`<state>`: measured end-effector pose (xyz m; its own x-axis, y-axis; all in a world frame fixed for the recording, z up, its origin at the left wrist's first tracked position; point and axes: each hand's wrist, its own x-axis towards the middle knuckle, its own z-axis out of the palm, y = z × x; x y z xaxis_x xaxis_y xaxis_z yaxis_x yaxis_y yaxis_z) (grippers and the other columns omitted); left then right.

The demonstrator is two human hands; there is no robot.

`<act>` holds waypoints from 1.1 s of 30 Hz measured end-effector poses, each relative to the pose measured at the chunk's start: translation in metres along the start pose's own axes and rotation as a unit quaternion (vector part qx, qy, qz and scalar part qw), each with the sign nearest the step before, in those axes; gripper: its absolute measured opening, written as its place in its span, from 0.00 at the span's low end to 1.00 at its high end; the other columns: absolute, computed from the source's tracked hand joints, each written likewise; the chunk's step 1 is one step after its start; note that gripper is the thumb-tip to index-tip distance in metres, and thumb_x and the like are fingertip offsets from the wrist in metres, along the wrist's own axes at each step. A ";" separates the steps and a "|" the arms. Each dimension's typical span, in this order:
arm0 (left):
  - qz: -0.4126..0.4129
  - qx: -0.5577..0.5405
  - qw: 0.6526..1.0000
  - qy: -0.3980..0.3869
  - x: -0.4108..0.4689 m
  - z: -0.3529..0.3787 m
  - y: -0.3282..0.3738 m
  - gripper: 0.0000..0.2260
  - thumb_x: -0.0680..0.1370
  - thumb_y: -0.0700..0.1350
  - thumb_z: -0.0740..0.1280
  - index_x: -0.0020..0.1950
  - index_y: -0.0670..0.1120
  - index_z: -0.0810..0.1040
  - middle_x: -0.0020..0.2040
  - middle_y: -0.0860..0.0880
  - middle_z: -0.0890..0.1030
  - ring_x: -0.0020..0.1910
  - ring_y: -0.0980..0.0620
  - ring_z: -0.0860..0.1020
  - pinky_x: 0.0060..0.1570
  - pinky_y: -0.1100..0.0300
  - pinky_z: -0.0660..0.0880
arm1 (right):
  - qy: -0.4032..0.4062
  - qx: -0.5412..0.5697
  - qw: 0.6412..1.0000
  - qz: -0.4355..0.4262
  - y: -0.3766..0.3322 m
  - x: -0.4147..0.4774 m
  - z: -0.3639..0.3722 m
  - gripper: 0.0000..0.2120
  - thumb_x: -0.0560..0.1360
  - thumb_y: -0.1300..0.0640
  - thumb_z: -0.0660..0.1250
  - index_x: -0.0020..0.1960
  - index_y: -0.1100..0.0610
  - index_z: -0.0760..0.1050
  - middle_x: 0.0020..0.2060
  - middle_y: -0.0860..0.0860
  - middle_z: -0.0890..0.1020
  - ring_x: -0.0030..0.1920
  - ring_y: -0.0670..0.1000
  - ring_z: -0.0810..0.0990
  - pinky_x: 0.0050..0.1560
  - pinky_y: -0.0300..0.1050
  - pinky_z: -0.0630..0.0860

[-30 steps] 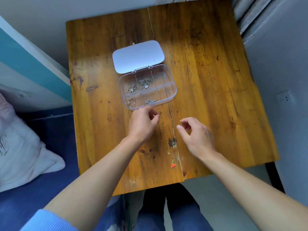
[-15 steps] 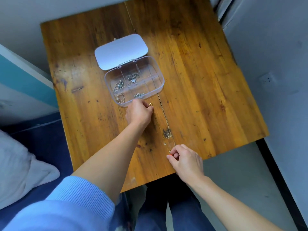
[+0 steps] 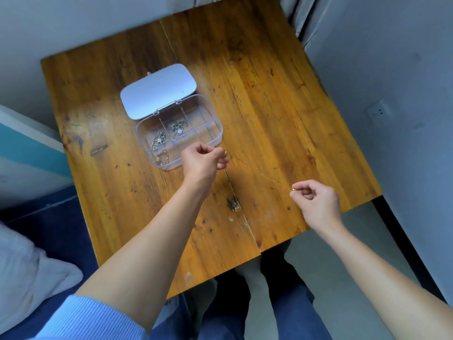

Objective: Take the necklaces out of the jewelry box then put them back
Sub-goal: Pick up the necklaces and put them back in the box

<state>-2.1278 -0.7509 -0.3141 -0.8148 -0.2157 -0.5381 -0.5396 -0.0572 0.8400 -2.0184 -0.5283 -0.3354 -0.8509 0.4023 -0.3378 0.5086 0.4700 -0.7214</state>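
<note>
A clear plastic jewelry box [image 3: 218, 128] stands open on the wooden table [image 3: 282, 106], its white lid [image 3: 158, 90] folded back. Several compartments hold silver and gold necklaces [image 3: 159, 139]. A thin gold necklace [image 3: 266, 177] is stretched in the air between both hands, just above the tabletop. My left hand [image 3: 202, 161] pinches one end beside the box's near right corner. My right hand [image 3: 316, 200] pinches the other end near the table's front right edge.
A grey pillow [image 3: 27, 273] lies on blue bedding at the lower left. A grey wall with a socket [image 3: 378, 112] stands at the right. My legs in blue jeans [image 3: 257, 312] show below the table's front edge.
My right hand has lifted its end of the gold necklace off the table and moved right. The chain now hangs taut between both hands. The left hand stays by the box.
</note>
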 end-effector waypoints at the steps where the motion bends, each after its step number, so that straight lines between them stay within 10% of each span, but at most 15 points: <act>1: -0.001 -0.028 1.000 -0.006 0.001 0.009 0.007 0.10 0.72 0.29 0.64 0.37 0.42 0.71 0.33 0.43 0.80 0.26 0.52 0.80 0.27 0.62 0.77 | 0.006 0.005 1.000 0.002 0.002 0.007 -0.010 0.04 0.71 0.60 0.73 0.42 0.52 0.81 0.33 0.48 0.81 0.35 0.46 0.78 0.39 0.41 0.75; 11: 0.148 0.173 0.973 -0.037 0.037 0.134 0.076 0.08 0.73 0.33 0.68 0.39 0.44 0.82 0.36 0.46 0.82 0.35 0.49 0.81 0.38 0.55 0.81 | 0.015 -0.055 0.998 0.001 0.027 0.062 -0.071 0.01 0.71 0.56 0.73 0.41 0.51 0.82 0.37 0.48 0.81 0.36 0.47 0.79 0.39 0.45 0.76; 17: 0.239 0.331 0.913 -0.018 0.062 0.211 0.072 0.09 0.75 0.33 0.67 0.46 0.44 0.85 0.42 0.49 0.82 0.41 0.53 0.80 0.34 0.67 0.77 | -0.023 -0.077 0.997 0.001 0.046 0.091 -0.080 0.03 0.71 0.54 0.74 0.43 0.52 0.82 0.33 0.43 0.81 0.34 0.41 0.77 0.33 0.34 0.70; 22: 0.235 0.404 0.884 -0.014 0.081 0.239 0.046 0.10 0.76 0.33 0.65 0.48 0.42 0.85 0.47 0.45 0.84 0.47 0.48 0.81 0.48 0.55 0.80 | -0.030 -0.104 0.994 -0.025 0.060 0.098 -0.078 0.05 0.70 0.54 0.74 0.42 0.52 0.80 0.31 0.42 0.78 0.32 0.42 0.76 0.32 0.34 0.70; 33: 0.204 0.457 0.866 -0.003 0.096 0.241 0.030 0.06 0.77 0.41 0.67 0.51 0.44 0.82 0.51 0.43 0.81 0.49 0.44 0.79 0.44 0.55 0.76 | -0.041 -0.147 0.982 -0.111 0.075 0.099 -0.090 0.10 0.69 0.48 0.75 0.40 0.52 0.77 0.34 0.42 0.73 0.31 0.46 0.73 0.27 0.41 0.69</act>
<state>-2.2733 -0.5385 -0.3579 -0.9766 -0.0316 -0.2126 -0.1474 0.8183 0.5556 -2.0524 -0.3822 -0.3683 -0.9465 0.2062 -0.2483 0.3158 0.7507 -0.5803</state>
